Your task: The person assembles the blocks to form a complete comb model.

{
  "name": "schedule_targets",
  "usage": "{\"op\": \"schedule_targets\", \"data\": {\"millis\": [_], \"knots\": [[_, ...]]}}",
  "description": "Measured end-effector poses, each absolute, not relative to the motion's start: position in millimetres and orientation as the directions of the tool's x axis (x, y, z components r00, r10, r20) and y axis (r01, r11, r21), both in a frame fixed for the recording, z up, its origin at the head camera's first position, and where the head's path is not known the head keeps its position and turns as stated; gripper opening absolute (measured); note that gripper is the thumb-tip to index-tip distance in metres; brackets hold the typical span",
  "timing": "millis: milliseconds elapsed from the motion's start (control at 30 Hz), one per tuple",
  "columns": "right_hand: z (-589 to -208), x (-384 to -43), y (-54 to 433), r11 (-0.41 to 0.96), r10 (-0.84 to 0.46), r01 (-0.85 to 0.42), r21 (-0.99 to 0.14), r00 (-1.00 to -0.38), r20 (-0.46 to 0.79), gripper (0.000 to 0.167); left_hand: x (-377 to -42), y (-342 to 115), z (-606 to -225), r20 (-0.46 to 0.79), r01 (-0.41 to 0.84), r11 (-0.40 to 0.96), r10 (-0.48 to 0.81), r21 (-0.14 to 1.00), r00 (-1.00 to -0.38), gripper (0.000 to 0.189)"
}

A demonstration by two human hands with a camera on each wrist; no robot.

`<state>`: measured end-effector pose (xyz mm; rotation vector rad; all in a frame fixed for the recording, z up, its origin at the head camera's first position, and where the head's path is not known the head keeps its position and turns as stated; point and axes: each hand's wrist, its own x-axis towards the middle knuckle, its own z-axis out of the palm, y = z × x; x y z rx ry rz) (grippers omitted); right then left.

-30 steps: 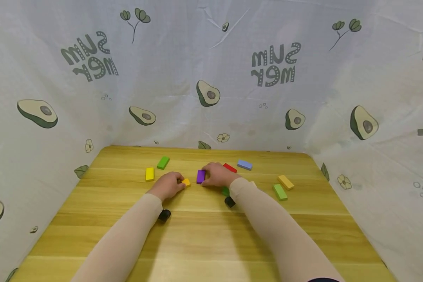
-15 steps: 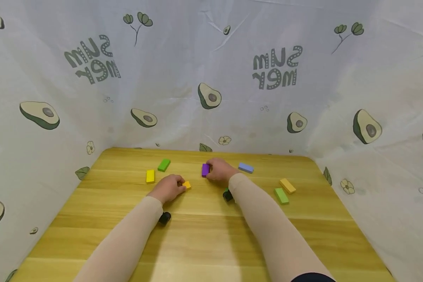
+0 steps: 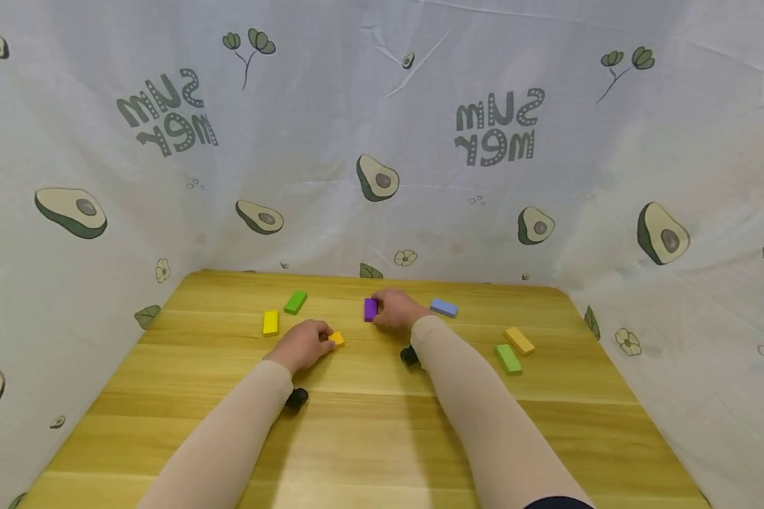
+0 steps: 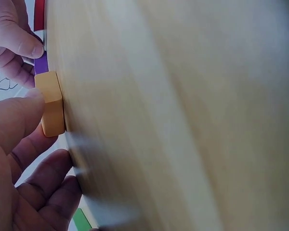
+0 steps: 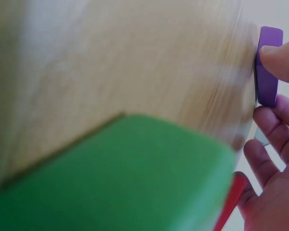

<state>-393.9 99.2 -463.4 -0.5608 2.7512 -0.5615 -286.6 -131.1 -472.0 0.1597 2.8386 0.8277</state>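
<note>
My left hand (image 3: 302, 345) pinches a small orange block (image 3: 336, 339) on the wooden table, left of centre. In the left wrist view the thumb lies along one face of that block, with fingers behind it. Farther back and to the right, my right hand (image 3: 396, 309) pinches a purple block (image 3: 371, 309) by its two ends, thumb nearer me. Close by the right hand, in its wrist view, a dark green block (image 5: 125, 178) fills the foreground and a red block (image 5: 231, 199) shows beside the fingers. Both are covered by the hand and sleeve in the head view.
To the left lie a yellow block (image 3: 270, 323) and a green block (image 3: 296, 302). On the right are a blue block (image 3: 443, 307), a pale orange block (image 3: 519, 340) and a light green block (image 3: 508, 359). A patterned curtain (image 3: 331, 106) surrounds the table (image 3: 356, 452).
My right hand has shifted the purple block away from me and slightly right, then stopped there. The red block went out of sight behind it. My left hand stays on the orange block.
</note>
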Motion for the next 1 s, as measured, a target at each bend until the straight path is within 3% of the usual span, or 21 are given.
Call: {"op": "schedule_targets", "data": {"millis": [600,1000], "knots": [[-463.0,-389.9,102.1,0.869,-0.401,-0.304,-0.39,-0.895,-0.195,0.066,-286.5,-129.9,-473.2,-0.134,0.064,0.84,0.16,0.538,-0.978,0.032],[-468.5,-399.7,115.6,0.861,-0.364,-0.247,-0.444,-0.91,-0.199,0.082,-288.0,-131.7,-473.7,-0.136,0.062,0.839,0.16,0.54,-0.978,0.034]]}}
